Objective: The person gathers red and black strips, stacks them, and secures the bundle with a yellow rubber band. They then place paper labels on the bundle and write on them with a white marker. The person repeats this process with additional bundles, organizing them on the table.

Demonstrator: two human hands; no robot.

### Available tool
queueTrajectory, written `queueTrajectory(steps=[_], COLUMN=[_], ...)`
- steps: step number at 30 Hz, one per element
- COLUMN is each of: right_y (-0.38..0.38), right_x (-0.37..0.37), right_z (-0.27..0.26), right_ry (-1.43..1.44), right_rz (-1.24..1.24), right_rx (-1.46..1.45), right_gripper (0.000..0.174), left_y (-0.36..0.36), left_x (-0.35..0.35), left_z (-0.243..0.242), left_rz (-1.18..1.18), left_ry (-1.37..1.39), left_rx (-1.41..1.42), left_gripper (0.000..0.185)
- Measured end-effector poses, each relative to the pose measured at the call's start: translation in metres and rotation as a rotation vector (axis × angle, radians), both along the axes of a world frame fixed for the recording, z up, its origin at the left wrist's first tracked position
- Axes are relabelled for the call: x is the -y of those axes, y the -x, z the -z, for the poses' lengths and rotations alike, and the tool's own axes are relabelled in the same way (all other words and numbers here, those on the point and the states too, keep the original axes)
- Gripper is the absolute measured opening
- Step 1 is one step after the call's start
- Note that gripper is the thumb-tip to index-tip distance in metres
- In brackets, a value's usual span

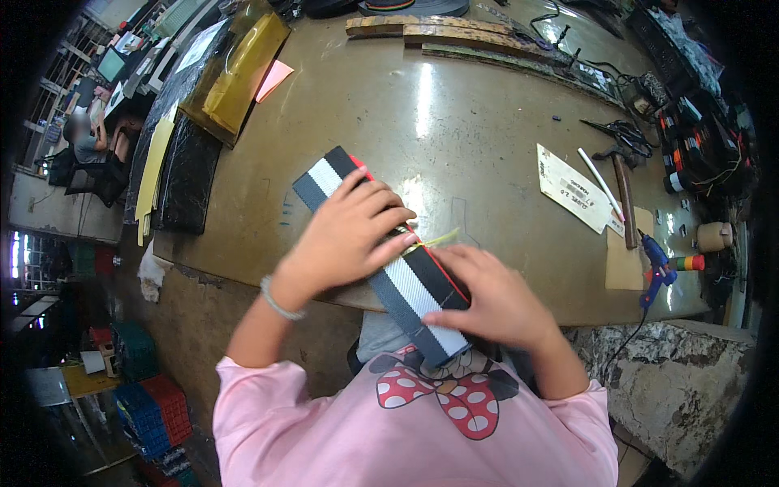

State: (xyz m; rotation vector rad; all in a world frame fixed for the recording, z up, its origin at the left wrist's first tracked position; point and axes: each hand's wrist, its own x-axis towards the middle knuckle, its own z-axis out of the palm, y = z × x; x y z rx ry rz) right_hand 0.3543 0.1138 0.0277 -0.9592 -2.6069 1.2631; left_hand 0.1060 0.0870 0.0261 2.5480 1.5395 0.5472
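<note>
A thick bundle of flat striped webbing straps (417,285), grey, white and black with a red edge, lies slantwise over the table's near edge. Around its middle runs a yellow tie (439,238), with a loose end sticking out to the right. My left hand (359,228) grips the bundle just above the tie, fingers over its far side. Lower down, my right hand (487,292) holds the bundle's right side, thumb on the white stripe and fingers close to the tie; it is slightly blurred.
On the right lie a hammer (625,201), scissors (630,137), a white card template (569,189) and a blue glue gun (657,265). Wooden bars (456,33) stretch along the far side. Black-wrapped boxes (188,176) stand at the left; a person (88,143) sits beyond them.
</note>
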Motion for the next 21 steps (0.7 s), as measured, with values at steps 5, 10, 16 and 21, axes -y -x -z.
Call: queueTrajectory(steps=[5, 10, 16, 21], right_y=[0.006, 0.036, 0.045, 0.039], right_x=[-0.031, -0.007, -0.028, -0.043], right_z=[-0.005, -0.010, 0.012, 0.019], right_ry=[-0.435, -0.734, -0.657, -0.710], right_rz=[0.125, 0.022, 0.010, 0.016], right_rx=[-0.002, 0.040, 0.119, -0.061], right_gripper=[0.076, 0.094, 0.090, 0.071], left_y=[0.025, 0.014, 0.004, 0.000], left_x=[-0.008, -0.008, -0.017, -0.018], left_z=[-0.021, -0.008, 0.003, 0.001], left_rz=[0.142, 0.037, -0.029, -0.101], left_ry=[0.099, 0.028, 0.040, 0.115], left_rx=[-0.114, -0.259, -0.105, -0.122], left_gripper=[0.076, 0.079, 0.085, 0.084])
